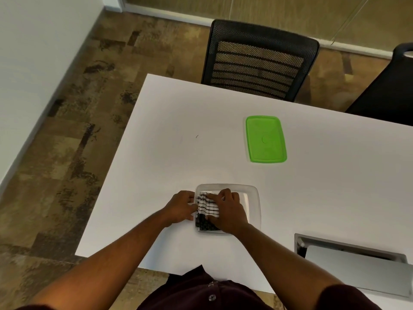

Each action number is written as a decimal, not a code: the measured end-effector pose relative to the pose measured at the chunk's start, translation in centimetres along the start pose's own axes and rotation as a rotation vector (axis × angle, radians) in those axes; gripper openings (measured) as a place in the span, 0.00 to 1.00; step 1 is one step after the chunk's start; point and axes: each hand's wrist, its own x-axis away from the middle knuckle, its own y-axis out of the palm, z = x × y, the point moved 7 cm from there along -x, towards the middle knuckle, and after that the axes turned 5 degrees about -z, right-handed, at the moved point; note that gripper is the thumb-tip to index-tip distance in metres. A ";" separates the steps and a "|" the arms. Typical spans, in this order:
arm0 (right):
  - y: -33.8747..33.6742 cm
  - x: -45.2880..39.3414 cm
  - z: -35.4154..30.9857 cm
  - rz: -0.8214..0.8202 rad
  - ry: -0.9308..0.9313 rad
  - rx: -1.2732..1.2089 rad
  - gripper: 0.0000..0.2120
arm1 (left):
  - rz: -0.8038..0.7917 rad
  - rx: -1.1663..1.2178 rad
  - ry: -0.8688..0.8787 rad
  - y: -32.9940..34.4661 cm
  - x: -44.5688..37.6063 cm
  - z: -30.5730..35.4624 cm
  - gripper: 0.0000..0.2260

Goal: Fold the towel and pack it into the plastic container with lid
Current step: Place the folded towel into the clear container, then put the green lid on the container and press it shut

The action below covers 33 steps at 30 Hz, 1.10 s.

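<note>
A clear plastic container (pixel 253 205) sits on the white table near its front edge. Inside it, at the left side, lies a folded black-and-white striped towel (pixel 206 209). My right hand (pixel 228 209) presses down on top of the towel, fingers spread over it inside the container. My left hand (pixel 181 206) rests against the container's left wall, fingertips touching the towel's left edge. The green lid (pixel 266 139) lies flat on the table, apart from the container, farther back and to the right.
The white table (pixel 178 153) ends close at the left and front. A metal cable hatch (pixel 350 251) is set in the table at the right front. Two black chairs (pixel 257 63) stand behind the far edge.
</note>
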 end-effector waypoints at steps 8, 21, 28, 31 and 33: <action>-5.7 1.9 2.0 0.273 -0.065 -0.411 0.10 | 0.052 -0.174 -0.028 -0.9 -0.7 0.4 0.21; -13.3 -1.4 12.0 0.470 0.284 -0.701 0.05 | 0.204 -0.166 0.012 -0.8 -8.6 11.6 0.06; -16.0 -4.9 18.9 0.483 0.453 -0.553 0.11 | 0.181 -0.065 -0.021 1.4 -14.5 15.6 0.13; -17.0 -6.3 21.6 0.466 0.522 -0.465 0.20 | 0.184 -0.004 -0.014 2.0 -17.3 17.1 0.16; -17.3 -7.1 23.2 0.461 0.572 -0.441 0.22 | 0.162 0.025 -0.010 2.8 -18.7 18.3 0.14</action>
